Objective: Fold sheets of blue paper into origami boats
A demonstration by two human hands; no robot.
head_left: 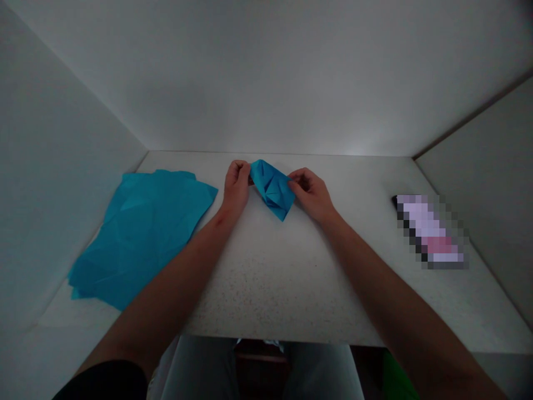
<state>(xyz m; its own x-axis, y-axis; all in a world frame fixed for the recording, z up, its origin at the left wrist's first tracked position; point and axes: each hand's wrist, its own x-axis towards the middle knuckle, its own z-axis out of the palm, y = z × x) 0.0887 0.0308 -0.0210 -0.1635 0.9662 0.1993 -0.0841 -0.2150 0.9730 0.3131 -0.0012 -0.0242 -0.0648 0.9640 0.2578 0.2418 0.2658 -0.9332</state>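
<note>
Near the far edge of the white surface, a small folded blue paper is slanting between the person's two hands. The left hand is pinching its left corner; the right hand is gripping its right side between thumb and fingertips. Larger creased blue sheets are lying along the left edge, and a blurred phone is resting toward the right edge.

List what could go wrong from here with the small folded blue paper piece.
1. The left hand and right hand grip the small folded blue paper piece at opposite sides; an uneven pull might tear it or open its folds.
2. The bare left forearm overlaps the large creased blue paper in this view; a sideways sweep might shift or crumple it.
</note>
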